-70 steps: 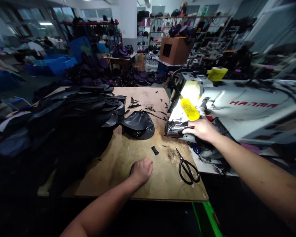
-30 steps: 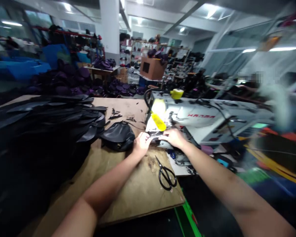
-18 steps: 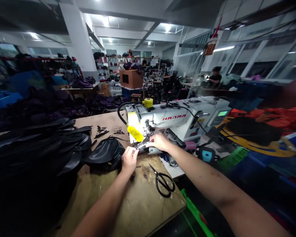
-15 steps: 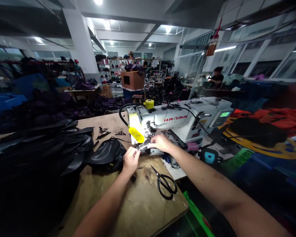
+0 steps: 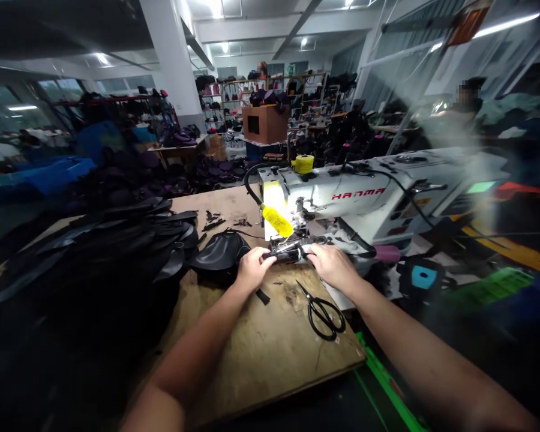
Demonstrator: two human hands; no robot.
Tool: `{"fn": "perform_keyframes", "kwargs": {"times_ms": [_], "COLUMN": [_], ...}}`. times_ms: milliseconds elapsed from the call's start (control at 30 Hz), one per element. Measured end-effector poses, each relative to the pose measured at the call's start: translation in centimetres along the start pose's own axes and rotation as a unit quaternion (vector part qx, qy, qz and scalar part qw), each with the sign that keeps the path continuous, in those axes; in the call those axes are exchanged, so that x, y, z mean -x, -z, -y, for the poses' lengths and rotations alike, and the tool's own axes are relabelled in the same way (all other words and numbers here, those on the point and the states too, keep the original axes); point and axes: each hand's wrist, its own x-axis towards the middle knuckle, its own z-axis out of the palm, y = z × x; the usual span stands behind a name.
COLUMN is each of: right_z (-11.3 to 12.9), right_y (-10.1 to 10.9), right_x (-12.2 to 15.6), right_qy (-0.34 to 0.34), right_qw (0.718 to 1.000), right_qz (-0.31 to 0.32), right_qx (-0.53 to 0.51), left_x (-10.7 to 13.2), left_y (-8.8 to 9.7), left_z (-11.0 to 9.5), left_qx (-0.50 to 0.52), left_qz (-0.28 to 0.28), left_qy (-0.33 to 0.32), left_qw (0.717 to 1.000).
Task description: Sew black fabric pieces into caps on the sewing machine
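My left hand (image 5: 251, 269) is closed, thumb and forefinger pinching a thin black piece (image 5: 270, 255) at the near end of the sewing machine's narrow bed. Facing it across the bed's front, my right hand (image 5: 333, 264) has its fingertips pressed together; what they grip, if anything, is too small to make out. Above both hands stands the white sewing machine (image 5: 315, 195), with a yellow lamp (image 5: 278, 221) lighting its needle area. A shaped black panel (image 5: 220, 255) lies left of my left hand. Black-handled scissors (image 5: 324, 318) rest on the table below my right hand.
Black pieces (image 5: 130, 258) are heaped on the left of the wooden table (image 5: 270, 360). A small black scrap (image 5: 263, 297) lies near my left wrist. Right of the machine are a pink cylinder (image 5: 387, 252) and a green crate (image 5: 490, 288). A person (image 5: 468, 99) is at the back right.
The view has swung left and down. My right hand has come down from beside the needle area to the bed's front, and the gap between my hands is wider. The black scrap shows more fully.
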Motion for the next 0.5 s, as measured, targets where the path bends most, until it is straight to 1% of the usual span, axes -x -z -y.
{"fn": "perform_keyframes", "kwargs": {"times_ms": [33, 100, 133, 200, 300, 400, 500], "right_z": [0.0, 0.0, -0.1, 0.0, 0.1, 0.2, 0.4], "right_y": [-0.2, -0.3, -0.2, 0.0, 0.7, 1.4, 1.7], "right_x": [-0.3, -0.8, -0.9, -1.0, -0.7, -0.8, -1.6], "right_qy": [-0.020, -0.070, -0.091, -0.109, -0.092, -0.067, -0.047], "right_qw": [0.999, 0.994, 0.991, 0.990, 0.995, 0.992, 0.987], "right_qz": [0.000, -0.001, -0.002, -0.008, -0.039, -0.082, -0.116], "right_qx": [-0.028, -0.080, -0.094, -0.087, -0.009, 0.069, 0.105], "left_x": [-0.2, -0.5, -0.6, -0.6, -0.7, -0.9, -1.0], "left_y": [0.3, 0.8, 1.1, 1.3, 1.3, 1.3, 1.3], "left_z": [-0.1, -0.2, -0.2, -0.1, -0.1, -0.3, -0.7], "left_qx": [-0.002, -0.001, 0.000, -0.004, -0.019, -0.031, -0.060], "left_qz": [0.013, 0.023, 0.024, 0.028, 0.044, 0.073, 0.089], "left_qy": [-0.012, -0.031, -0.038, -0.043, -0.045, -0.051, -0.066], "left_qw": [1.000, 0.999, 0.999, 0.999, 0.998, 0.996, 0.992]}}
